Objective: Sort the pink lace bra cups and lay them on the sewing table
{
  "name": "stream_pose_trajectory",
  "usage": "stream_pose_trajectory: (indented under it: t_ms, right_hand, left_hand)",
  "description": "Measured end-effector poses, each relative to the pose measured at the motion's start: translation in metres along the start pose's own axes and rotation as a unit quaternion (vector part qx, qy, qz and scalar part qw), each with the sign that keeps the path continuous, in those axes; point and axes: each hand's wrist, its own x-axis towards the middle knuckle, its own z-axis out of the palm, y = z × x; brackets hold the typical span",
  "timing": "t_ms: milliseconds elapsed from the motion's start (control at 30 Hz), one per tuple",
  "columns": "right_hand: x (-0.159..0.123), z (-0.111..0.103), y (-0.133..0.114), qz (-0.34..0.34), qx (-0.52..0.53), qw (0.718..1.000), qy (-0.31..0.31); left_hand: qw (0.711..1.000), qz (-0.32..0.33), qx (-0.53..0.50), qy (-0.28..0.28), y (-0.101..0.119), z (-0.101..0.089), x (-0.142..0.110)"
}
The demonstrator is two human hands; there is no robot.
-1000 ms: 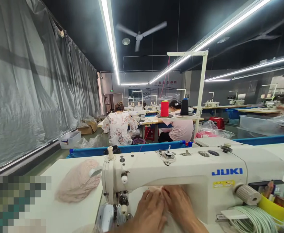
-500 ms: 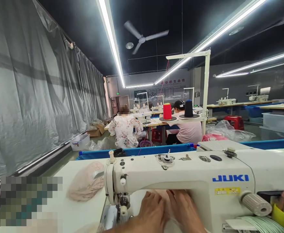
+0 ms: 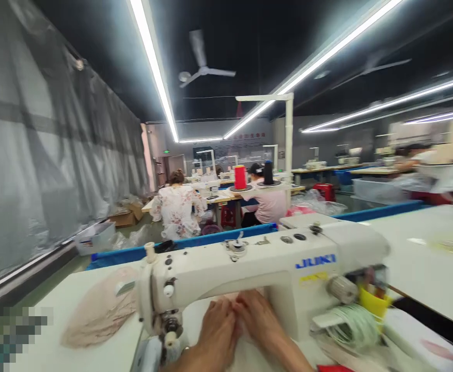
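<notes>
The view has been swung to the right and is now blurred. The left hand [image 3: 216, 336] and right hand [image 3: 263, 323] have been shifted leftward in the picture, and seem pressed closer together on the pale fabric [image 3: 245, 356], though blur makes that uncertain. More of the white table [image 3: 423, 253] is exposed to the right of the right hand.

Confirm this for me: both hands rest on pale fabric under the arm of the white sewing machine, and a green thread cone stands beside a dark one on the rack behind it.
Not quite. The head view shows the left hand and right hand on the pale fabric under the sewing machine arm, but the thread cone beside the dark cone is red, not green.
</notes>
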Motion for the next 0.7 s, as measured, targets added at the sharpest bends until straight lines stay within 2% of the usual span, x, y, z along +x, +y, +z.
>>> stream_pose_trajectory:
  t_ms: [133, 200, 267, 333, 467, 533, 567, 700]
  right_hand:
    - [-0.004, -0.009, -0.017, 0.052, -0.026, 0.998, -0.018]
    - [-0.002, -0.012, -0.021, 0.067, -0.029, 0.997, -0.030]
    - [0.001, -0.015, -0.022, 0.080, -0.024, 0.996, -0.039]
    - [0.002, -0.018, -0.023, 0.096, -0.014, 0.995, -0.040]
    - [0.002, -0.023, -0.023, 0.113, 0.017, 0.993, -0.019]
    - [0.003, -0.025, -0.021, 0.109, 0.042, 0.993, -0.003]
    - [0.004, -0.026, -0.020, 0.100, 0.059, 0.993, -0.002]
    - [0.008, -0.033, -0.023, 0.072, 0.134, 0.988, 0.034]
  left_hand:
    - [0.998, 0.057, -0.023, 0.017, -0.015, 0.007, -0.004]
    - [0.995, 0.076, -0.018, 0.065, -0.028, 0.014, -0.003]
    - [0.994, 0.065, -0.010, 0.087, -0.037, 0.021, 0.001]
    - [0.996, 0.047, 0.004, 0.073, -0.038, 0.023, 0.004]
    - [0.999, -0.008, 0.041, 0.032, -0.012, 0.009, 0.015]
    - [0.997, -0.035, 0.044, -0.053, 0.007, -0.004, 0.023]
    - [0.996, -0.041, 0.046, -0.070, 0.014, -0.009, 0.027]
    - [0.991, -0.082, 0.050, -0.089, 0.026, -0.018, 0.039]
